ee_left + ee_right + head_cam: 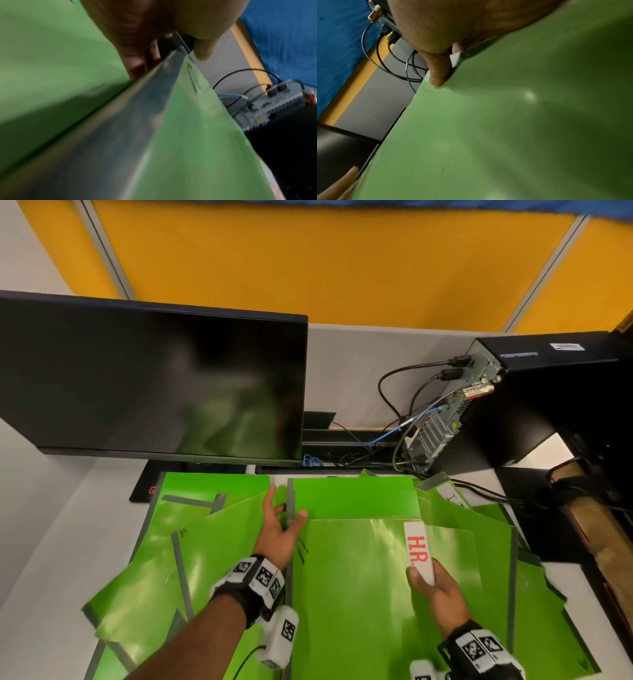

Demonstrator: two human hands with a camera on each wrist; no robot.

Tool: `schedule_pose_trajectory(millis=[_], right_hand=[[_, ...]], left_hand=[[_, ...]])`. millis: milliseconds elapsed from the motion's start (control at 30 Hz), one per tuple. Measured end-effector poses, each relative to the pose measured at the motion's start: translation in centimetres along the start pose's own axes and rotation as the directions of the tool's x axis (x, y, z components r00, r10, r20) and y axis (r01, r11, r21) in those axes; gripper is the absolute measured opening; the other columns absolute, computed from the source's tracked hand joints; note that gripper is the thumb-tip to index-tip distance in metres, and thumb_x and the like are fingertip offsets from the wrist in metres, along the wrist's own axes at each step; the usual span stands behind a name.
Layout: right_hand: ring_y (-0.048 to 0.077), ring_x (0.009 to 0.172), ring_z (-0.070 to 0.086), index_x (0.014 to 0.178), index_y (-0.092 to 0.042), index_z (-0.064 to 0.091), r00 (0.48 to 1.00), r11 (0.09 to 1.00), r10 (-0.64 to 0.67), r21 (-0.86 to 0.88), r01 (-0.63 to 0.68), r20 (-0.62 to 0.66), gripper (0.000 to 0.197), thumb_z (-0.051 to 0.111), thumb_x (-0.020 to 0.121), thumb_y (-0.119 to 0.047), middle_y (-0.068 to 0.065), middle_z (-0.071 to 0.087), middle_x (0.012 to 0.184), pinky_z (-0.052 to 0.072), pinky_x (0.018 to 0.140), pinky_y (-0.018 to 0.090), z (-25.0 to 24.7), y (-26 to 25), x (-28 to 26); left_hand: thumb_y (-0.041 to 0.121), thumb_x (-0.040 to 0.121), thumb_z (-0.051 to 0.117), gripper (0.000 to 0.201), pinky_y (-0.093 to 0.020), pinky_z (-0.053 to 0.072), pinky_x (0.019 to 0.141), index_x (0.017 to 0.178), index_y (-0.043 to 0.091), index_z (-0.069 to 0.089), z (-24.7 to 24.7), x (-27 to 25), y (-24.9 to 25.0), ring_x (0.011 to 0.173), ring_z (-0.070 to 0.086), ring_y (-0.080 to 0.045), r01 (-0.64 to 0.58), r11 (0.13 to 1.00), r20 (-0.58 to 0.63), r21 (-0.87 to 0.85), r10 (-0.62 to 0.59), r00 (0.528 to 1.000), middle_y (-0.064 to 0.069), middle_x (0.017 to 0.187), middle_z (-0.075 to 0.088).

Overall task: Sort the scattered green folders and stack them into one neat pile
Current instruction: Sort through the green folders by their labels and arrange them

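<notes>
- Top folder (359,594) is held over the scattered folders (191,542) on the bench (51,559).
- Left hand (277,537) grips its grey spine; right hand (436,594) pinches its HR tab (418,549), probably for alignment.

Two hands, one monitor, one computer case, and a spread of overlapping green folders.

The head view shows one left hand (279,534) and one right hand (440,599), each wrist wearing one marker band. One dark monitor (154,385) stands at the back and one black computer case (555,402) sits at the right. Only one white label (418,549) reading "HR." is fully legible. The green folders (352,594) number at least six (overlap hides their edges, so an exact count cannot be told).
</notes>
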State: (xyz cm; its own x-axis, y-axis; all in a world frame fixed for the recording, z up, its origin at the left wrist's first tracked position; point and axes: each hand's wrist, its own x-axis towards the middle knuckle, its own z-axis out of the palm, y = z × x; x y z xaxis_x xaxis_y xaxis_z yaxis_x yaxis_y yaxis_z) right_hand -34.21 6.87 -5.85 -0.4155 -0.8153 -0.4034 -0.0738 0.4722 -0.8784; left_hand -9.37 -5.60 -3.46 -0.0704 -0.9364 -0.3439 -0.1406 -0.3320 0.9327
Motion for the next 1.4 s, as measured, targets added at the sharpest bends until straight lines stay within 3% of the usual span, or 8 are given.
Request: schedule_pose_trajectory(millis=[200,300,733,900,1067,1167,1267,1400], right_hand=[[0.01,0.085,0.055,0.103,-0.016,0.059,1.0,0.997,0.017,0.071,-0.018,0.016,0.016,0.058,0.089,-0.008,-0.002,0.065,0.093,0.036,0.068,0.019,-1.1,-1.2,-0.1],[0.011,0.087,0.054,0.106,-0.021,0.056,0.999,0.997,0.027,0.077,-0.03,0.034,0.02,0.058,0.089,-0.011,-0.007,0.062,0.093,0.036,0.086,0.027,-2.3,-1.6,0.0],[0.021,0.107,0.048,0.123,-0.02,0.052,0.998,0.999,0.051,-0.003,-0.051,0.022,0.037,0.06,0.087,-0.021,0.007,0.059,0.113,0.028,0.105,0.047,-2.6,0.1,-0.1],[0.021,0.113,0.048,0.135,-0.032,0.038,0.998,0.989,-0.037,-0.144,0.045,0.056,0.061,0.067,0.082,-0.027,-0.002,0.055,0.116,0.033,0.104,0.052,-2.1,0.5,-1.2],[0.026,0.099,0.055,0.111,-0.02,0.053,0.997,0.988,-0.054,-0.14,0.06,0.046,0.042,0.074,0.075,-0.03,-0.004,0.06,0.097,0.041,0.085,0.038,-1.6,0.7,-1.5],[0.032,0.1,0.057,0.11,-0.008,0.055,0.998,0.982,-0.055,-0.182,0.057,0.018,0.04,0.073,0.077,-0.022,0.008,0.062,0.096,0.04,0.073,0.032,-1.9,1.3,-0.7],[0.035,0.101,0.056,0.108,-0.006,0.056,0.998,0.987,-0.041,-0.155,0.035,-0.036,0.032,0.069,0.079,-0.011,0.014,0.062,0.096,0.039,0.076,0.035,-2.4,1.5,0.1],[0.03,0.102,0.053,0.113,-0.01,0.056,0.998,0.985,-0.014,-0.17,0.004,-0.056,0.036,0.069,0.079,-0.013,0.014,0.061,0.104,0.037,0.091,0.045,-2.5,1.2,0.5]], left_hand=[[0.038,0.096,0.042,0.055,-0.032,0.046,0.069,0.146,0.04,0.018,0.2,2.8,1.5,0.068,0.055,-0.021,-0.171,0.94,-0.02,0.294,0.185,0.983,-0.009,0.1,0.054],[0.031,0.098,0.038,0.04,-0.037,0.047,0.062,0.138,0.034,0.035,0.5,3.5,1.5,0.056,0.047,-0.022,-0.209,0.877,0.039,0.432,0.213,0.976,-0.008,0.08,0.052],[0.031,0.099,0.037,0.029,-0.029,0.046,0.083,0.121,0.022,0.054,0.8,1.8,0.4,0.092,0.058,-0.02,-0.214,0.87,0.076,0.444,0.201,0.977,-0.001,0.109,0.062],[0.03,0.099,0.039,0.027,-0.027,0.043,0.081,0.12,0.018,0.052,0.1,1.6,0.6,0.096,0.057,-0.022,-0.229,0.866,0.115,0.445,0.199,0.973,-0.003,0.111,0.059],[0.037,0.098,0.037,0.041,-0.031,0.035,0.105,0.136,0.023,0.043,-1.6,1.1,-0.3,0.123,0.045,-0.02,-0.207,0.811,0.143,0.547,0.154,0.978,-0.003,0.136,0.042],[0.035,0.092,0.05,0.052,-0.037,0.033,0.106,0.141,0.023,0.037,-4.6,-0.4,-2.1,0.131,0.034,-0.023,-0.026,0.765,-0.129,0.643,0.142,0.981,-0.003,0.143,0.034],[0.032,0.077,0.068,0.066,-0.045,0.036,0.099,0.132,0.007,0.043,-8.8,-2.8,-3.8,0.123,0.036,-0.033,0.485,0.711,-0.63,0.509,-0.076,0.773,-0.016,0.133,0.039],[0.049,0.07,0.07,0.08,-0.04,0.04,0.095,0.123,-0.003,0.043,-10.7,-4.5,-5.6,0.113,0.047,-0.036,0.738,0.592,-0.636,0.324,-0.442,0.633,-0.023,0.124,0.044]])
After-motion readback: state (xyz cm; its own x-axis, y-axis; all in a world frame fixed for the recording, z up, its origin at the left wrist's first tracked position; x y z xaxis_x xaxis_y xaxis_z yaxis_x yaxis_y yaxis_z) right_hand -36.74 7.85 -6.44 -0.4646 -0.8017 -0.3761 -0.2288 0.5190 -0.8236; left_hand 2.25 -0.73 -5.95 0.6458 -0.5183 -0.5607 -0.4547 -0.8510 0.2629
